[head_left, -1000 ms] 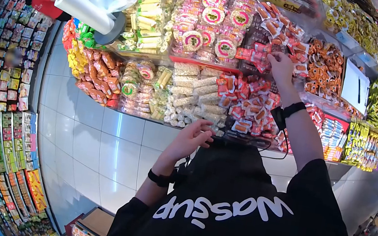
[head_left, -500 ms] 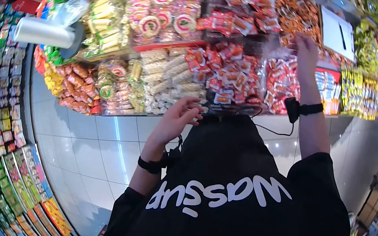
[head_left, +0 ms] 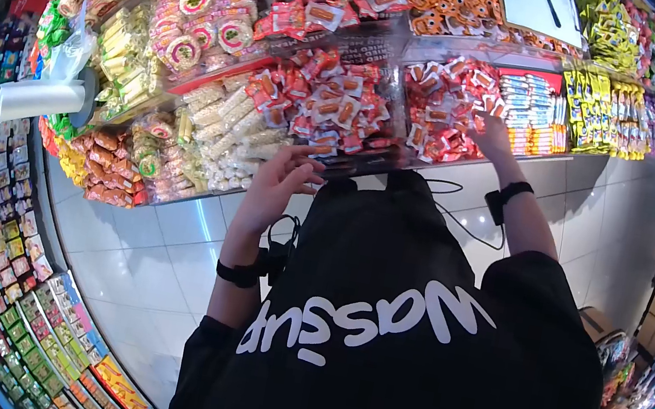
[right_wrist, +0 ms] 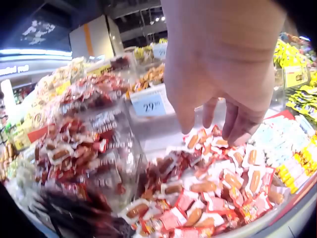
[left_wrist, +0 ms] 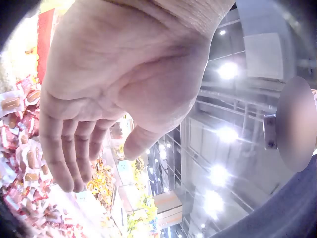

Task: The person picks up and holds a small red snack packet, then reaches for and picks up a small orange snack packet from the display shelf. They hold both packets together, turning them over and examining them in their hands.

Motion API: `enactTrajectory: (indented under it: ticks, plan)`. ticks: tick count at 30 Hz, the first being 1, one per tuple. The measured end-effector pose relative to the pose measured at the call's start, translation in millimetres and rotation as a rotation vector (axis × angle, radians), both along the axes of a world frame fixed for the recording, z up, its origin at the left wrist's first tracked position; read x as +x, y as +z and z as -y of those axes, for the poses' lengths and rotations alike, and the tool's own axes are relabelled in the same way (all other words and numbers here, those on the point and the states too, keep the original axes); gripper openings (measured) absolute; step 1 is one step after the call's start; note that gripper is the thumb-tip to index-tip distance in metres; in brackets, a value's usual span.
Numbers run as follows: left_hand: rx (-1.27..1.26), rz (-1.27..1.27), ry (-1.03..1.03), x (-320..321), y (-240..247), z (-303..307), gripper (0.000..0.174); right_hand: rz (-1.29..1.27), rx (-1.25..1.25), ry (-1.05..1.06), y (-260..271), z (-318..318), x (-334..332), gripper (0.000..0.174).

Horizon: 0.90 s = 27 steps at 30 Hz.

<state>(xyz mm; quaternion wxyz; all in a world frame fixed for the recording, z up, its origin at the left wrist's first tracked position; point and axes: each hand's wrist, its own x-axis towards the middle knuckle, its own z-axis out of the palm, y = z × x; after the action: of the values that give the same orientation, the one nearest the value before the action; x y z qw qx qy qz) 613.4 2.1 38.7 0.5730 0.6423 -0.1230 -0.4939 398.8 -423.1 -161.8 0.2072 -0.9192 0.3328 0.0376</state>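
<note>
Above a bin of small red-and-white wrapped packets (head_left: 450, 95), the right hand (head_left: 496, 139) reaches down at the bin's right side. In the right wrist view that hand (right_wrist: 223, 74) points its slightly bent fingers at the packets (right_wrist: 203, 188); nothing is visibly gripped, and whether the fingertips touch is unclear. The left hand (head_left: 271, 191) hovers by the display's front edge, beside another bin of red packets (head_left: 335, 106). Seen in the left wrist view, the left hand (left_wrist: 119, 84) has an empty palm and loosely extended fingers.
White stick snacks (head_left: 227, 131) lie left of the red packets, blue-and-white sticks (head_left: 530, 104) and yellow bags (head_left: 590, 110) to the right. A plastic bag roll (head_left: 40, 101) stands at the far left. A white board (head_left: 538, 6) lies behind. A cable (head_left: 462, 227) hangs near the body.
The right hand has left the upper red packets and come forward and down to a lower bin further right. The head view has shifted right along the display. The left hand stays loosely extended.
</note>
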Motion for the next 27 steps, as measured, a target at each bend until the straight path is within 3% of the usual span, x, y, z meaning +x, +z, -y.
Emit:
enactTrajectory:
  ticks: [2, 4, 10, 11, 14, 15, 18, 22, 27]
  plan:
    - [0.001, 0.0, 0.036, -16.2, -0.2, 12.7, 0.039, -0.212, -0.002, 0.125, -1.4, -7.1, 5.6, 0.077]
    - [-0.002, -0.01, 0.087, -35.7, 2.0, 27.0, 0.039, -0.191, -0.095, 0.348, -3.8, -8.9, 4.7, 0.088]
    - [0.051, -0.029, 0.194, -99.2, 1.6, 75.6, 0.037, -0.314, -0.12, 0.611, -17.4, -5.9, 12.3, 0.091]
    - [0.064, -0.032, 0.212, -109.6, 0.6, 81.9, 0.037, -0.323, -0.215, 0.678, -18.4, -5.8, 13.6, 0.078]
    - [0.081, -0.056, 0.262, -135.8, -2.1, 97.3, 0.038, -0.149, -0.361, 0.721, -48.8, -2.9, 8.9, 0.063]
    - [0.094, -0.063, 0.275, -143.0, -1.4, 102.3, 0.038, -0.155, -0.3, 0.756, -47.5, -1.2, 7.8, 0.055]
    - [0.126, -0.071, 0.297, -159.0, 3.8, 117.9, 0.039, -0.255, -0.235, 0.816, -48.0, -4.7, 13.4, 0.065]
    - [0.136, -0.065, 0.324, -173.4, 8.2, 131.5, 0.038, -0.108, -0.282, 0.988, -43.0, -6.7, 12.8, 0.057]
    - [0.152, -0.066, 0.348, -185.2, 15.0, 139.8, 0.036, -0.134, -0.41, 0.988, -64.5, -16.0, 20.6, 0.055]
